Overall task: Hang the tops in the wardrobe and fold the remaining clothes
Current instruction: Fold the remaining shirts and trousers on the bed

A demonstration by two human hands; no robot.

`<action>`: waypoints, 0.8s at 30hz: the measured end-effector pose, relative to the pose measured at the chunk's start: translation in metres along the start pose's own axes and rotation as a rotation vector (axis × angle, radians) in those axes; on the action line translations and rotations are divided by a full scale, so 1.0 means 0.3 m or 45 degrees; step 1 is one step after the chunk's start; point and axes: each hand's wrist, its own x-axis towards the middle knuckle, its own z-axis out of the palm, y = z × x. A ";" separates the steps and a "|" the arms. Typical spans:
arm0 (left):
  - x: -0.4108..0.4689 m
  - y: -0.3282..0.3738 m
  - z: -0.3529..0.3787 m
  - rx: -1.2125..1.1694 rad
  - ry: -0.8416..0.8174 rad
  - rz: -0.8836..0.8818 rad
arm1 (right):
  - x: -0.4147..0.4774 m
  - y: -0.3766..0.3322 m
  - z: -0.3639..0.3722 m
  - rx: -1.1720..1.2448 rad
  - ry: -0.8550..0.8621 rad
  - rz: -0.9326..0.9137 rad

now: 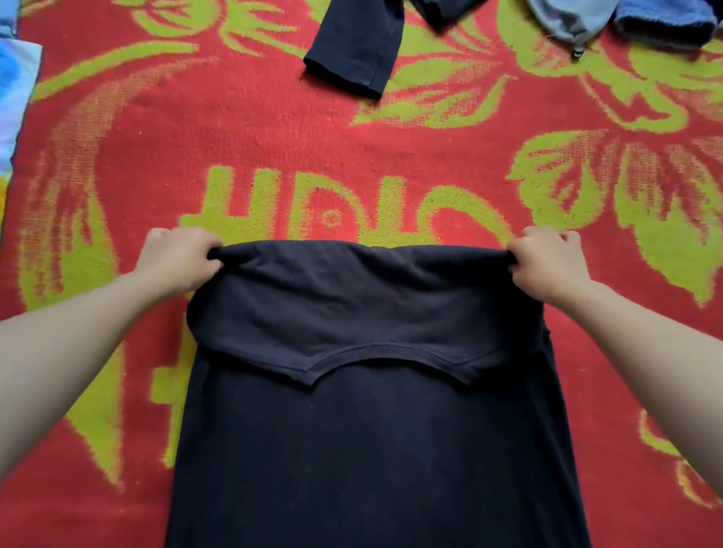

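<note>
Both hands are busy: the left hand (177, 256) and right hand (550, 265) each pinch a corner of the fold on the black garment (365, 445), spread on the red blanket (275, 131). 1 fold underway. Another black piece (359, 38) and a grey-blue pile (617, 13) wait beyond, by my reckoning plenty left.

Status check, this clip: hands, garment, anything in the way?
Hands: left hand and right hand each pinch a fold corner. Task item: black garment flat on blanket, far end folded back. Beyond it, black sleeve lies apart, nothing blocking.
</note>
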 end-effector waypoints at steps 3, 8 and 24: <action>0.023 -0.056 -0.089 -0.147 0.091 0.035 | 0.032 0.055 -0.057 0.127 0.055 0.046; 0.062 -0.080 -0.250 -0.297 0.382 -0.011 | 0.067 0.095 -0.171 0.414 0.234 0.170; -0.398 -0.128 0.070 -0.095 0.779 0.771 | -0.323 0.179 0.138 0.021 0.841 -0.732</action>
